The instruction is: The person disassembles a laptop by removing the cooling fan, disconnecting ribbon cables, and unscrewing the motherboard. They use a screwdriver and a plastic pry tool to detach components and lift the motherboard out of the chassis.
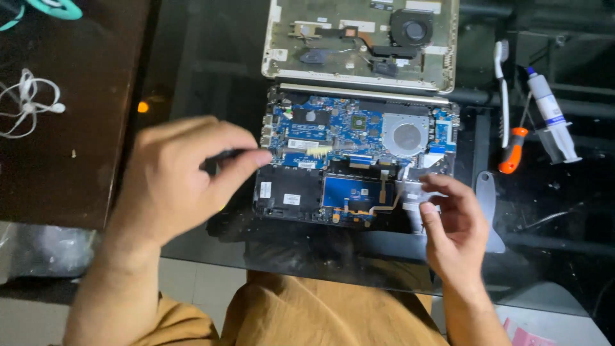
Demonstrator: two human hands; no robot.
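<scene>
An opened laptop [301,192] lies on the glass table with its blue circuit board [333,125] and round fan [405,136] bare. My left hand [179,179] hovers over the laptop's left edge. Its thumb and fingers pinch a thin dark tool [225,154], most of which is hidden. My right hand [448,224] is at the laptop's front right corner, its fingertips closed on the edge of a flat silver drive [410,189] seated there.
The laptop's detached bottom cover [359,45] lies behind it. To the right are a white toothbrush [501,90], an orange-handled screwdriver [512,150], a paste syringe [551,115] and a grey pry tool [487,192]. White earphones [25,102] rest on the brown table [70,160] at left.
</scene>
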